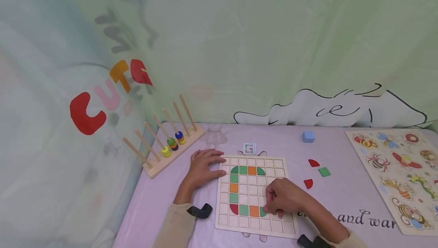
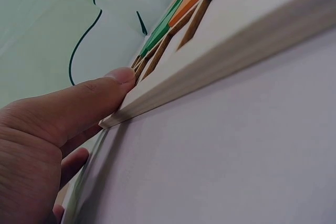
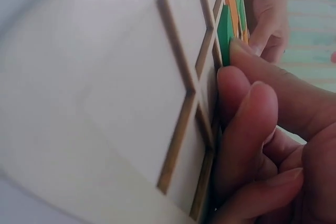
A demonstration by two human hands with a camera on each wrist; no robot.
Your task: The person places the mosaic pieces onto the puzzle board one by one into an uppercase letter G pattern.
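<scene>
A wooden grid board (image 1: 243,222) lies on the table, with green, orange and red tiles forming a C-like outline. My left hand (image 1: 205,167) rests at the board's upper left edge, fingers stretched over the rim. Its thumb (image 2: 122,75) lies on the board's face in the left wrist view. At the lower end of the outline, my right hand (image 1: 284,197) has curled fingers and holds a green tile (image 1: 262,212) at its cell. The right thumb tip touches this green tile (image 3: 226,32) in the right wrist view; the fingers partly hide it.
Two red quarter-round tiles (image 1: 313,163) and a green square tile (image 1: 324,172) lie right of the board. Behind them sits a blue block (image 1: 308,137). A small pattern card (image 1: 249,148) touches the far side. A peg rack (image 1: 184,150) with rings stands left, an insect puzzle (image 1: 374,164) right.
</scene>
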